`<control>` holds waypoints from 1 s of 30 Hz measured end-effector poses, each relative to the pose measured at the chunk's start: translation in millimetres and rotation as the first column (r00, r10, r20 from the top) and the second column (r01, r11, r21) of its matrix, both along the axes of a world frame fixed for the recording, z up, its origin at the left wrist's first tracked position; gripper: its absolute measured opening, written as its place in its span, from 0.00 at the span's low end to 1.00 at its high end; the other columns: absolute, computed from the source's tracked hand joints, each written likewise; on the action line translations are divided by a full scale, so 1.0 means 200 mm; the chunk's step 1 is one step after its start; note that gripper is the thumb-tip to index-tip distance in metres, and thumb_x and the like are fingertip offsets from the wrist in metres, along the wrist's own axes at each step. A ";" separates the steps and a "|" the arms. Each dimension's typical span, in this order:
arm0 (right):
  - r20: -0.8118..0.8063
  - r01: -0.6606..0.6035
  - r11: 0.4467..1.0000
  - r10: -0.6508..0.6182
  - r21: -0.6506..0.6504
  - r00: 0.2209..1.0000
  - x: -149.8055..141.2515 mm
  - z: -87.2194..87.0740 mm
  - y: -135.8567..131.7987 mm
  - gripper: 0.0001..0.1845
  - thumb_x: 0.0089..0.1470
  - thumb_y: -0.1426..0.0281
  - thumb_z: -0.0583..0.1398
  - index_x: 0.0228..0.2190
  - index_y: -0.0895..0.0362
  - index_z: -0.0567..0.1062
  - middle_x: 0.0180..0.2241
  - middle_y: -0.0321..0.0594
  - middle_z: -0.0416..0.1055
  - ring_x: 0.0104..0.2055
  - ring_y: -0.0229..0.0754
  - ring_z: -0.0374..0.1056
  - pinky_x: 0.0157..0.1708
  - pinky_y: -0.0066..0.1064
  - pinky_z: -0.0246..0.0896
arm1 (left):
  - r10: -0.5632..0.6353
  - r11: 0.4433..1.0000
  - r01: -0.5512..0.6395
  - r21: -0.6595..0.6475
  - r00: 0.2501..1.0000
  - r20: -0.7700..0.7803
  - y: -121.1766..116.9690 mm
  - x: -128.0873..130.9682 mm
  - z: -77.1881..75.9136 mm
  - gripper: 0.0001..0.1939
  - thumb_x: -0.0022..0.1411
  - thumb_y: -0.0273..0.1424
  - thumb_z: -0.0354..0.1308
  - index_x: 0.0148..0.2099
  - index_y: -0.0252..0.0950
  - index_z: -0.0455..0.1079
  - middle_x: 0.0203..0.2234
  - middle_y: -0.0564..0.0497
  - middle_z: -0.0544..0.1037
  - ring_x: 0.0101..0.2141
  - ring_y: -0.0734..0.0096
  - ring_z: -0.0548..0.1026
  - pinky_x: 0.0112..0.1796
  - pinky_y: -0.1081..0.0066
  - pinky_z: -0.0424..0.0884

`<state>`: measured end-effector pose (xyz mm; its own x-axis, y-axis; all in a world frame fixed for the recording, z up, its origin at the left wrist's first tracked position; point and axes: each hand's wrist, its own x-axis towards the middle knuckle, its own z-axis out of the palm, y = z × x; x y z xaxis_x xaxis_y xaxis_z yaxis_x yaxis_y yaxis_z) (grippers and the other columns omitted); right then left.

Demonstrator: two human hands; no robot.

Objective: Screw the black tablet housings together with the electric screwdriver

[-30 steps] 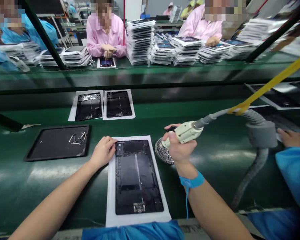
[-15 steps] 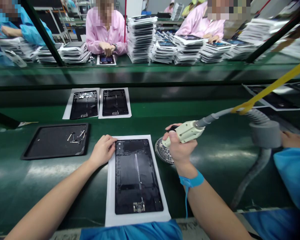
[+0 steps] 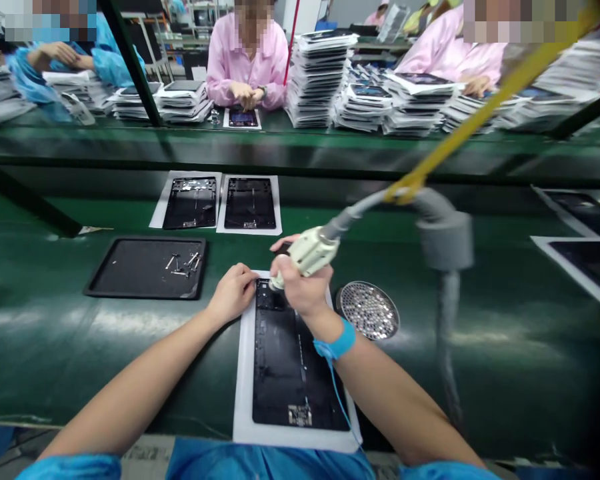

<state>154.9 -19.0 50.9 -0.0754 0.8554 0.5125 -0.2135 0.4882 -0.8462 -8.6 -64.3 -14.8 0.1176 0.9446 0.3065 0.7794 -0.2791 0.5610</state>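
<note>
A tablet housing, black with its inner parts exposed, lies on a sheet of white paper in front of me. Curled fingers of my left hand hold its upper left corner. My right hand is wrapped round a cream-coloured electric screwdriver, whose tip points down at the upper part of the tablet housing. Whether the tip touches is too small to tell. Just right of the paper sits a round metal dish of small shiny pieces, probably screws.
A black tray with several small metal parts lies left. Two more opened tablets rest on paper behind. A grey hose and yellow strap hang at right. Across the bench, people sit by tall stacks of tablets.
My right hand has carried the electric screwdriver left from the metal dish to the tablet housing's upper part. My left hand stays at the corner. The view has shifted left.
</note>
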 end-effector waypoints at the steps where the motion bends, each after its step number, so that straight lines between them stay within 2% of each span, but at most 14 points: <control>1: 0.030 -0.014 1.000 0.014 -0.003 0.999 -0.05 -0.02 0.01 0.09 0.56 0.63 0.65 0.38 0.54 0.75 0.34 0.38 0.78 0.25 0.37 0.73 0.25 0.30 0.72 | -0.008 1.000 0.007 -0.004 1.000 -0.002 0.00 0.00 0.00 0.12 0.66 0.23 0.53 0.44 0.37 0.77 0.37 0.47 0.75 0.39 0.66 0.74 0.43 0.67 0.74; 6: 0.088 -0.007 0.999 0.011 -0.038 0.996 -0.15 -0.10 0.05 0.14 0.55 0.59 0.65 0.38 0.55 0.75 0.29 0.38 0.77 0.31 0.43 0.76 0.32 0.35 0.75 | -0.008 1.000 0.008 0.002 1.000 -0.022 0.01 0.01 -0.02 0.11 0.66 0.23 0.53 0.43 0.35 0.77 0.36 0.46 0.74 0.40 0.64 0.74 0.43 0.65 0.73; 12: 0.108 -0.035 0.998 0.039 -0.044 0.993 -0.14 -0.12 0.05 0.11 0.56 0.61 0.65 0.37 0.54 0.75 0.21 0.33 0.72 0.30 0.44 0.75 0.35 0.37 0.74 | -0.002 1.000 0.001 -0.011 1.000 -0.013 0.01 0.02 -0.03 0.11 0.66 0.23 0.53 0.41 0.35 0.77 0.39 0.44 0.76 0.42 0.61 0.74 0.45 0.62 0.74; 16: 0.122 -0.024 0.999 0.028 -0.036 0.992 -0.16 -0.14 0.05 0.12 0.55 0.60 0.66 0.37 0.54 0.74 0.23 0.33 0.72 0.27 0.41 0.71 0.35 0.37 0.72 | -0.006 0.999 0.006 -0.034 1.000 0.007 0.02 0.02 -0.02 0.10 0.66 0.24 0.53 0.38 0.36 0.76 0.39 0.43 0.77 0.45 0.60 0.75 0.48 0.61 0.75; 21: 0.094 0.003 0.999 0.001 -0.042 0.996 -0.17 -0.13 0.05 0.14 0.53 0.59 0.67 0.35 0.53 0.74 0.29 0.35 0.75 0.27 0.39 0.71 0.31 0.33 0.71 | 0.000 0.999 0.000 -0.035 1.000 -0.014 0.01 0.00 0.01 0.10 0.65 0.24 0.53 0.40 0.36 0.76 0.37 0.45 0.76 0.42 0.61 0.75 0.45 0.62 0.75; 23: 0.057 0.006 0.999 -0.004 -0.034 0.998 -0.09 -0.10 0.05 0.12 0.55 0.60 0.66 0.38 0.53 0.74 0.33 0.36 0.76 0.27 0.37 0.71 0.28 0.31 0.72 | -0.006 1.000 0.006 -0.019 1.000 -0.008 0.00 -0.01 0.02 0.11 0.66 0.25 0.52 0.42 0.36 0.76 0.36 0.46 0.76 0.40 0.63 0.75 0.44 0.63 0.75; 25: 0.020 0.045 0.999 -0.045 -0.010 0.999 0.06 -0.05 0.05 0.10 0.58 0.62 0.64 0.40 0.52 0.73 0.35 0.35 0.76 0.24 0.34 0.69 0.24 0.29 0.70 | 0.004 1.000 -0.004 0.009 1.000 -0.013 0.00 -0.01 0.02 0.12 0.67 0.26 0.51 0.43 0.36 0.76 0.35 0.47 0.75 0.39 0.63 0.75 0.43 0.63 0.75; 28: 0.001 0.213 0.976 -0.213 0.037 0.977 0.33 -0.01 0.05 0.10 0.57 0.65 0.65 0.41 0.51 0.72 0.36 0.34 0.75 0.21 0.32 0.69 0.19 0.26 0.67 | 0.037 0.998 -0.032 0.059 0.996 -0.079 0.05 0.02 0.05 0.12 0.68 0.29 0.51 0.46 0.36 0.76 0.39 0.44 0.76 0.42 0.60 0.74 0.46 0.60 0.73; 30: 0.017 0.328 0.943 -0.329 0.062 0.944 0.48 0.00 0.07 0.08 0.58 0.66 0.65 0.39 0.52 0.73 0.34 0.34 0.75 0.20 0.32 0.69 0.19 0.27 0.67 | 0.030 0.999 -0.024 0.041 0.986 -0.164 0.10 0.07 0.08 0.13 0.68 0.33 0.54 0.50 0.36 0.75 0.44 0.42 0.76 0.46 0.55 0.73 0.48 0.56 0.72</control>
